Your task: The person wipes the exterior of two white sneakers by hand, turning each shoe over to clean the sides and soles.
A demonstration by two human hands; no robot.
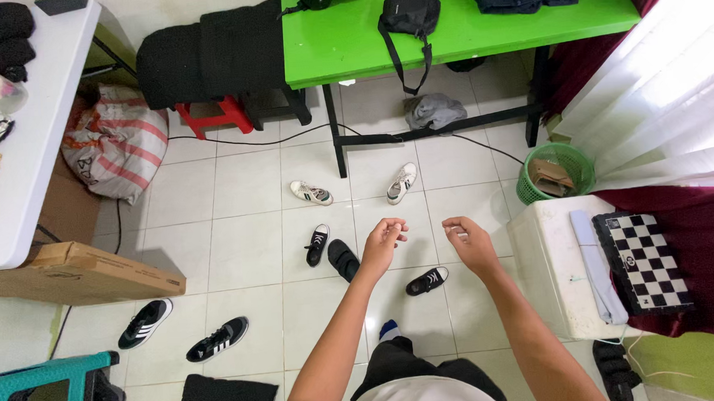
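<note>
Both hands hang empty over the tiled floor [241, 199]: the left hand [383, 244] has its fingers [393, 225] curled loosely together, and the right hand [468, 241] has its fingers half bent and slightly apart, gripping nothing. Scattered shoes lie on the floor under them. A black slip-on shoe [344, 259] lies just left of the left hand's fingers, a black low sneaker [426, 281] lies between the two wrists, and a black high-top [317, 244] lies further left.

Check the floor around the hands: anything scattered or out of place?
Yes. The shoes are split up: the white pair lies apart near the green table, and black shoes point different ways. Both hands hover empty.
</note>
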